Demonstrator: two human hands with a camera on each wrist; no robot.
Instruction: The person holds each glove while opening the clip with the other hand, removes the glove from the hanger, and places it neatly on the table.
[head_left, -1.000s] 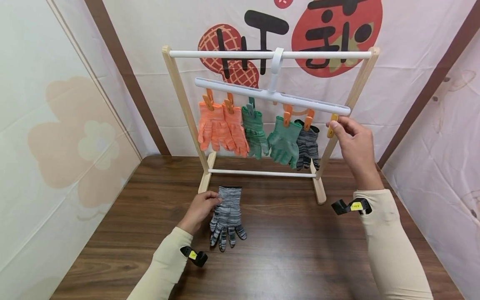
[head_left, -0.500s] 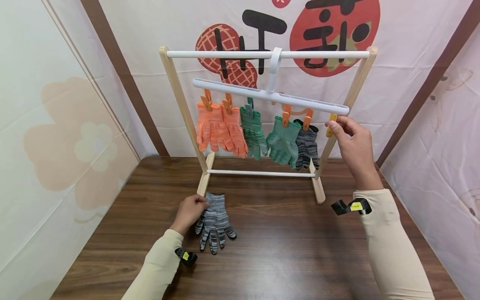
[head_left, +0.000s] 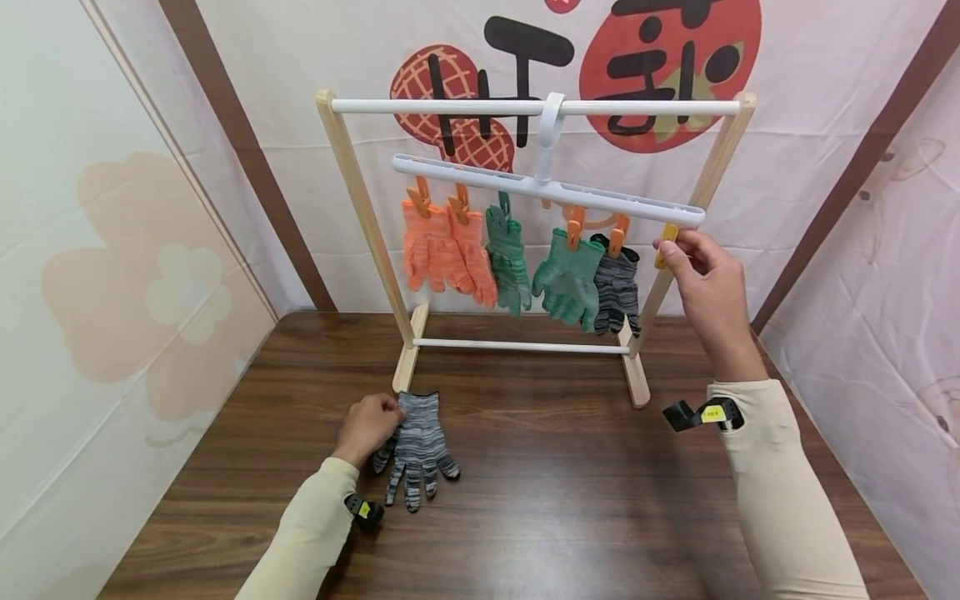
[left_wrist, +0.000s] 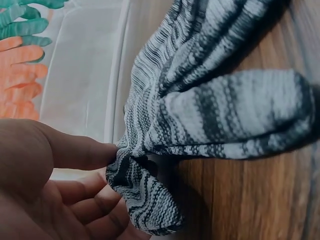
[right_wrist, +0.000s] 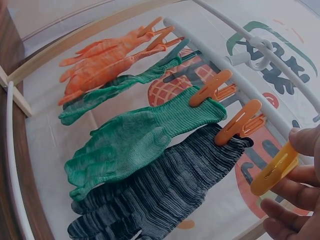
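My left hand [head_left: 369,427] pinches a grey-and-black striped knit glove [head_left: 418,442] near its cuff, low over the table; in the left wrist view, thumb and fingers nip the striped fabric [left_wrist: 200,115]. At the hanger's lower right end, my right hand [head_left: 708,279] holds a yellow clothespin [head_left: 666,247] between thumb and fingers. The white clip hanger [head_left: 480,174] hangs tilted down to the right. Orange gloves [head_left: 427,250], green gloves [head_left: 566,279] and one striped glove [right_wrist: 160,185] hang from it by clothespins, orange ones [right_wrist: 239,122] and a dark green one [head_left: 504,204].
A wooden rack [head_left: 367,217] with a white top rod [head_left: 450,107] and a lower rod [head_left: 517,346] stands at the back of the brown table [head_left: 570,500]. Its feet [head_left: 634,379] reach forward. Printed cloth walls enclose the back and sides.
My left hand has drawn the striped glove left and slightly toward me. The hanger has shifted a little to the right, its gloves swaying. My right hand stays on the yellow clothespin.
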